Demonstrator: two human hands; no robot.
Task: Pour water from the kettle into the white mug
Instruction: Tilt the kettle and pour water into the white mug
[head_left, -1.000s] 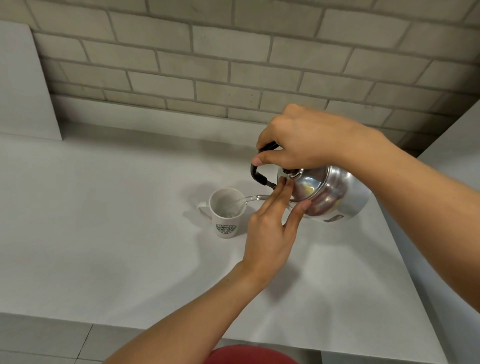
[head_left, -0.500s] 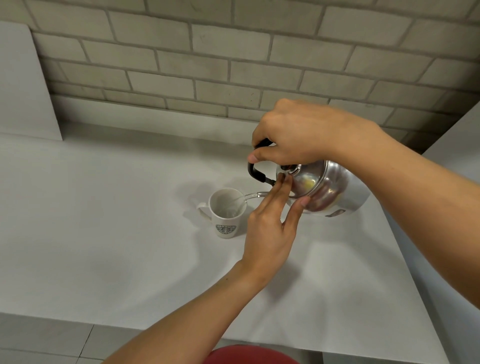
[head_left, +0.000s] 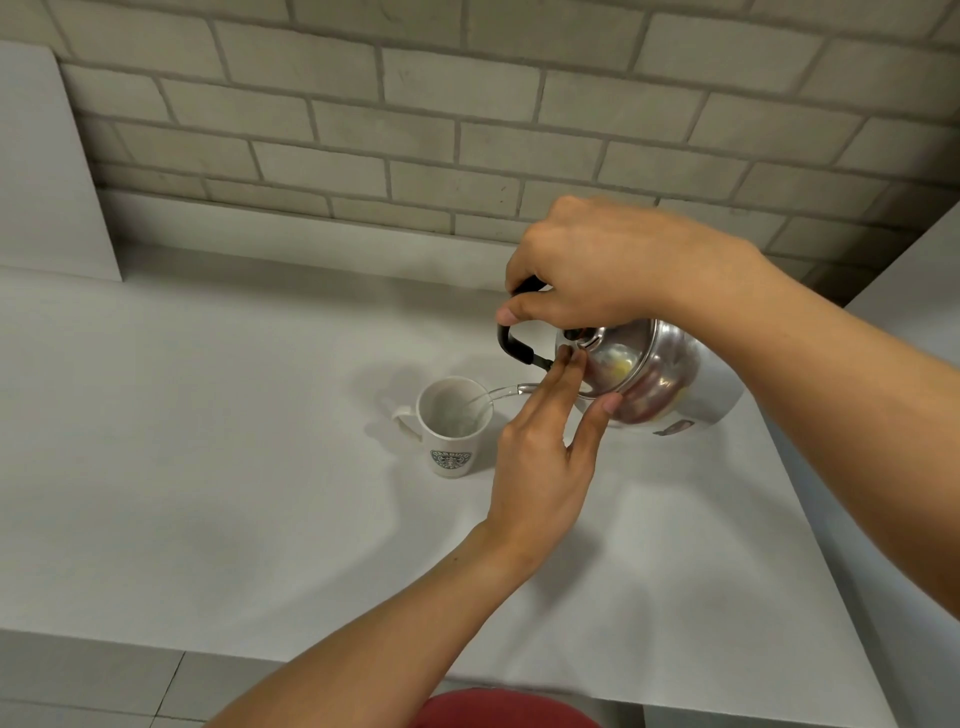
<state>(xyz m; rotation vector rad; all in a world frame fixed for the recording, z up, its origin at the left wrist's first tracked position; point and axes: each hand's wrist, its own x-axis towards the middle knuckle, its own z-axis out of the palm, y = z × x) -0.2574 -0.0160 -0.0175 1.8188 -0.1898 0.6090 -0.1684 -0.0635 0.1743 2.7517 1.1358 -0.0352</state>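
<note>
Brick wall (head_left: 415, 104) behind, pale grey counter (head_left: 208, 467) w/ little else on it. Left to right:

White mug (head_left: 453, 426) stands upright mid-counter, handle to the left, green logo facing the camera. Thin stream of water (head_left: 493, 393) arcs into it over the right rim; fill level hard to read, looks low.

Left hand (head_left: 540, 467) sits just right of the mug, fingers (head_left: 558, 387) extended, tips pressed on the kettle lid (head_left: 608, 364), thumb against the lid's lower edge. Not gripping, just pinning.

Steel kettle (head_left: 649, 384) is held off the counter, tilted hard toward the mug, spout mostly hidden by the left hand. Right hand (head_left: 597, 270) is closed round the black handle (head_left: 514, 348) from above.

Risks, imo:
- Stream enters close to the rim; a small wobble or added tilt puts water on the counter.
- If the left fingers slip, the lid could drop & water gush out.
- If contents are hot, steel lid & steam may burn the fingertips.
- Pouring too long = overflow.
</note>
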